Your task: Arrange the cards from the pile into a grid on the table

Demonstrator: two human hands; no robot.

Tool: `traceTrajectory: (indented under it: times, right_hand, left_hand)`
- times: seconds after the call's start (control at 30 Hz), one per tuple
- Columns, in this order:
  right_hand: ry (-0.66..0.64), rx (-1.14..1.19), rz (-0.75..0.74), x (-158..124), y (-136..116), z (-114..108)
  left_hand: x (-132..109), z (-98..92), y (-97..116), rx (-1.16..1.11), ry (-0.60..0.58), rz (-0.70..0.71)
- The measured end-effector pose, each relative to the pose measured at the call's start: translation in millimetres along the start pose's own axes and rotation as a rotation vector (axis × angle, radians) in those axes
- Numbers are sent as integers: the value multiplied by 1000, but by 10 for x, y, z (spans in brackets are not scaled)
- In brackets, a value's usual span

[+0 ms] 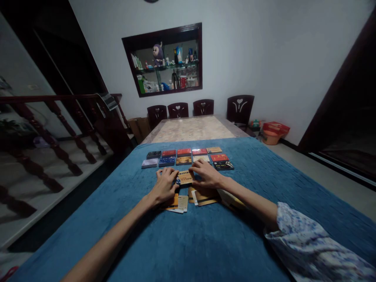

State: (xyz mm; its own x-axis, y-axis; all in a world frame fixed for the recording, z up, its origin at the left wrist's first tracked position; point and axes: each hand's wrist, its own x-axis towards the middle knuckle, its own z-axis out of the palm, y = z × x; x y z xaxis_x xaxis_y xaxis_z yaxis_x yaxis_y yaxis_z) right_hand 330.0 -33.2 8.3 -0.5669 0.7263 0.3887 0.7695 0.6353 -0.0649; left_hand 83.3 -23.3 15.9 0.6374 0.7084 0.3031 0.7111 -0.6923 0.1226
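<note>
Centre of the frame: a VIP card [185, 178] pinched at its left end by the left hand [165, 185], at its right by the right hand [207, 175]. Probably light, stiff, slightly slippery; best held by short edges. Card stacks [167, 161] sit just above.

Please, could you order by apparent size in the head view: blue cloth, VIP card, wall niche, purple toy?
1. Blue cloth
2. Wall niche
3. VIP card and purple toy: look too alike to rank
</note>
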Motion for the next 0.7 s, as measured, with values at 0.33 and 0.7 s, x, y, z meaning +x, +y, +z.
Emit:
traceTrajectory:
  times: [0.33, 0.7]
  right_hand:
    - [-30, 1, 24, -180, 285, -197]
    - [-59, -58, 84, -305, 657, -355]
  left_hand:
    - [337, 38, 211, 6, -39, 44]
    - [771, 166, 404, -10, -75, 69]
